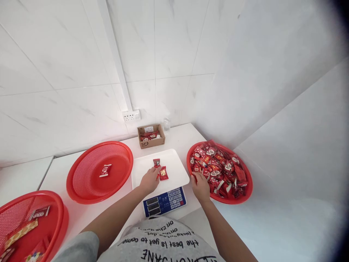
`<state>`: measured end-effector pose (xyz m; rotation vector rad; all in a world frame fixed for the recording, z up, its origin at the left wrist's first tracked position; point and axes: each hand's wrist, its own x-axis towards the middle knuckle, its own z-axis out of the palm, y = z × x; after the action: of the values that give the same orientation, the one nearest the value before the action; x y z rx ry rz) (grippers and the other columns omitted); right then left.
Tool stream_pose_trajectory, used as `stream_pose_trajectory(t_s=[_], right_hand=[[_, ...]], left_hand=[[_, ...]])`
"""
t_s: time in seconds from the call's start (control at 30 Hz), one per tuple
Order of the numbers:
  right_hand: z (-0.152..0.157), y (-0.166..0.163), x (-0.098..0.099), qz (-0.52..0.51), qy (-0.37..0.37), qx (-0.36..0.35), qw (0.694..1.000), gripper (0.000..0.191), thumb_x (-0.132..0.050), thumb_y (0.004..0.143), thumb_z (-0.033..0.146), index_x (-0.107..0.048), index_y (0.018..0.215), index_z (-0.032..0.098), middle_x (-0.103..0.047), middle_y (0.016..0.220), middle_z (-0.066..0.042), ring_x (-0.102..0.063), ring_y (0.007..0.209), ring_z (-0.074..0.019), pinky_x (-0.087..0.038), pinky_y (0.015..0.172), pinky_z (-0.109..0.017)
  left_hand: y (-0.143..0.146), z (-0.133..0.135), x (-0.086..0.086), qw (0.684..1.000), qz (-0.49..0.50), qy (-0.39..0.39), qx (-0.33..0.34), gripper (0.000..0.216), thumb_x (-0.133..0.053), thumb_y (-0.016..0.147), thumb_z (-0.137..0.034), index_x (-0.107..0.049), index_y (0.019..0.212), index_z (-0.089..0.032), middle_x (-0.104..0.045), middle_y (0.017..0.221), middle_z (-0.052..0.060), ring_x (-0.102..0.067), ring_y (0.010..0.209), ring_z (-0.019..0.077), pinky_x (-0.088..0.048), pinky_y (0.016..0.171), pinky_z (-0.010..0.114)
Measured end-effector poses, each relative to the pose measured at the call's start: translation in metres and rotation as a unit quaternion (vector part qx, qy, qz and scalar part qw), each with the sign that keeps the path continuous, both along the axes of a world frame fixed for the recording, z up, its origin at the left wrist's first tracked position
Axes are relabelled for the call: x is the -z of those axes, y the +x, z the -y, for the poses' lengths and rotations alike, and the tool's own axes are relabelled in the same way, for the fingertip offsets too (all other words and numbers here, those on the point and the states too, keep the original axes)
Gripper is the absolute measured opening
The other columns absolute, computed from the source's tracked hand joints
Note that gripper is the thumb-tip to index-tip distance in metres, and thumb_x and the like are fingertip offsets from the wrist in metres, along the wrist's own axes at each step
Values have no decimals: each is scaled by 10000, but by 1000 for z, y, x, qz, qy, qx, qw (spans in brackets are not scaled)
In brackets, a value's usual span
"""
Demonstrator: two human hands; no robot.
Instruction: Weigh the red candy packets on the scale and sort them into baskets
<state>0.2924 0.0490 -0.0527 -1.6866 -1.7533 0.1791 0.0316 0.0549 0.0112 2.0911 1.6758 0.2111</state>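
A white scale tray (174, 160) sits on a blue weighing scale (165, 202) in front of me. Two small red packets lie on the tray, one (156, 162) farther back and one (163, 173) nearer. My left hand (149, 180) rests on the tray, fingers curled against the nearer packet. My right hand (200, 187) is at the near rim of the red basket (247, 191) heaped with several red packets (218, 169), fingers bent down into them; what they hold is hidden.
A red mesh basket (81, 189) on the left holds one packet (105, 170). Another red basket (58, 214) at the lower left holds a few packets. A small cardboard box (151, 141) and a glass (166, 124) stand by the tiled wall, under a socket strip (131, 115).
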Motion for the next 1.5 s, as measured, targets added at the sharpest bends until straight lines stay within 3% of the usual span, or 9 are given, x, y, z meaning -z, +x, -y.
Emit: stream_pose_trajectory(t_s=[0.1,0.33,0.53,0.7,0.9,1.1,1.23,1.37,1.5], right_hand=[[0,0,0,-1,2,3,1000,314,-356,863,322,-609,964,166,-628,968,-104,-540,919,-216,-436,817,-357],[0,-1,1,-7,-1,4,1000,330,-349,864,333,-612,964,162,-625,972,-113,-537,930,-214,-429,827,-359],[0,-1,3,-4,6,7,1000,327,-354,867,330,-612,970,160,-627,970,-116,-541,939,-217,-431,832,-362],[0,0,4,1,5,4,1000,317,-358,865,322,-610,968,159,-625,966,-113,-541,932,-218,-435,830,-363],[0,-1,0,-3,0,9,1000,308,-363,860,314,-611,966,166,-625,971,-110,-545,929,-214,-435,832,-359],[1,-2,-5,-6,-11,9,1000,294,-368,857,300,-608,966,172,-624,971,-100,-547,927,-213,-438,832,-357],[0,-2,-3,-5,-22,15,1000,290,-376,851,298,-609,967,170,-624,986,-102,-546,937,-218,-441,829,-363],[0,-2,-2,-2,-22,14,1000,294,-372,852,297,-608,972,169,-622,988,-101,-543,943,-217,-439,831,-361],[0,-3,-3,0,-7,14,1000,290,-368,855,295,-608,964,175,-625,971,-98,-548,931,-207,-442,823,-348]], left_hand=[[7,-2,-3,998,-57,-10,33,583,-384,794,-143,-291,1350,-292,-487,1161,66,-466,1062,213,-396,865,326],[2,0,-7,996,-69,-5,62,447,-395,791,-144,-505,1201,-286,-495,1108,75,-475,1026,225,-399,858,341],[-11,-1,-2,999,-19,-9,-32,410,-387,801,-193,-468,1202,-222,-500,1106,68,-484,1032,192,-404,844,294],[-7,-6,0,995,-13,-11,-99,408,-327,862,-374,-445,1207,-190,-491,1128,93,-502,1019,208,-416,797,309],[10,2,6,994,-72,80,-14,458,-417,814,-521,-489,1154,-222,-497,1158,88,-449,1059,253,-363,867,386],[20,5,19,990,-71,97,76,239,-485,820,-317,-514,1023,-194,-548,1019,61,-510,961,208,-422,804,333],[15,-8,18,988,-66,116,74,212,-433,838,-216,-509,1036,-198,-531,1082,68,-503,1010,198,-415,854,338],[6,-27,18,986,-55,150,52,428,-500,810,-347,-435,1215,-226,-341,1364,101,-288,1265,288,-276,1012,457],[1,-38,22,993,-45,103,45,471,-502,799,-419,-454,1224,-223,-315,1390,101,-223,1302,314,-249,1027,487]])
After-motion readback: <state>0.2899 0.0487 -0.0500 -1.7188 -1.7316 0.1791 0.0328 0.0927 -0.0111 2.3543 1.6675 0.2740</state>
